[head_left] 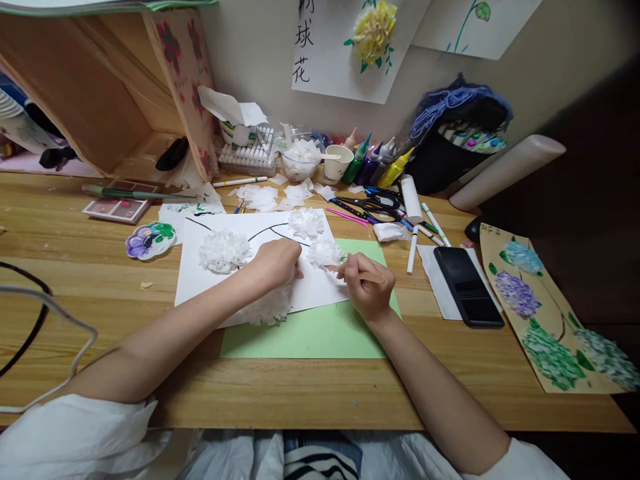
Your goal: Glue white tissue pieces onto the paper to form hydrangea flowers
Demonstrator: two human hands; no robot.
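On the desk lies a white sheet of paper [325, 287] with black branch lines and several fluffy white paper flowers [225, 251] stuck on it. My left hand [277, 262] is closed, resting over the middle of the sheet; what its fingers hold, if anything, is hidden. In the closed fingers of my right hand [367, 287] is a thin wooden stick [371, 276], its tip close to the white flower [325, 252] at the sheet's right edge. Beneath the sheet is light green paper [310, 337]. Another white flower [267, 307] sits partly behind my left forearm.
Torn white paper pieces [257, 197], scissors [383, 203], a paper cup [338, 164] and paint bottles [358, 160] stand behind. At right are a phone [469, 287] and a flower picture [537, 320]. A painted palette [150, 240] and white cable [83, 340] lie left.
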